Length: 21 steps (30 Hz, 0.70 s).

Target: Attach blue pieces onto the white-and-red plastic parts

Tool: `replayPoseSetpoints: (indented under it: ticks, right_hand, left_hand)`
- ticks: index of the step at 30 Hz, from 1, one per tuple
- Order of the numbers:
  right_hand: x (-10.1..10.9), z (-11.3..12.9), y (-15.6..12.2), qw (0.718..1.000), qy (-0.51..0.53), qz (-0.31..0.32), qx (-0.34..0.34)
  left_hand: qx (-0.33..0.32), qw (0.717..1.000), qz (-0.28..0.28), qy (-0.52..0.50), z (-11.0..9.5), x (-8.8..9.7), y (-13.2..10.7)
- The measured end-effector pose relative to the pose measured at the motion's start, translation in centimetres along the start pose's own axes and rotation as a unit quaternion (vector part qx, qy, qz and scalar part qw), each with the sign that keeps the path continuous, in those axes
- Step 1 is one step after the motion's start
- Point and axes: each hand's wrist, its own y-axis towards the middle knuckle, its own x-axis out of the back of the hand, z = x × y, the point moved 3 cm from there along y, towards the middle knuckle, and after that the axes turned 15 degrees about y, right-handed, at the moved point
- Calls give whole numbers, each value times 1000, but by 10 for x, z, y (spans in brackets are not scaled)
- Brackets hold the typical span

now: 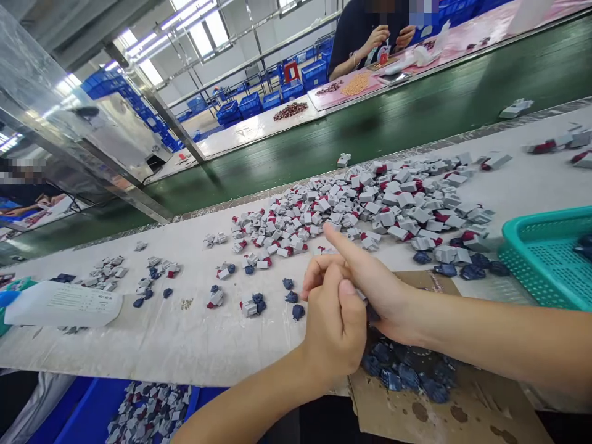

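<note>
My left hand (333, 320) is closed in a fist over the near edge of the worktable, thumb on top, pressed against my right hand (370, 283). The right hand curls its lower fingers around a small part that is mostly hidden, while its index finger points out toward the big pile of grey-and-red plastic pieces (379, 206). Loose dark blue pieces (292, 298) lie just left of my hands. More dark blue pieces (407, 370) are heaped on a cardboard sheet (444, 413) under my right wrist.
A teal mesh basket (546, 259) stands at the right. A white bag (62, 303) lies at the left. A blue bin of assembled pieces (148, 413) sits below the table edge. Beyond runs a green conveyor belt (370, 129); another person's hands (388, 38) work opposite.
</note>
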Motion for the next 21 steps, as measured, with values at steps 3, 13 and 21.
replayPoseSetpoints:
  ticks: [3,13,21]
  right_hand:
    - [8,8,-4,998,-8,-45,36]
    - [33,54,-19,967,-156,-14,201]
    - [41,44,-20,957,-251,66,131]
  left_hand:
    - [248,939,131,-197,-4,-1,10]
    - [443,728,240,-465,-17,9,25]
    - [447,757,235,-415,-6,2,23]
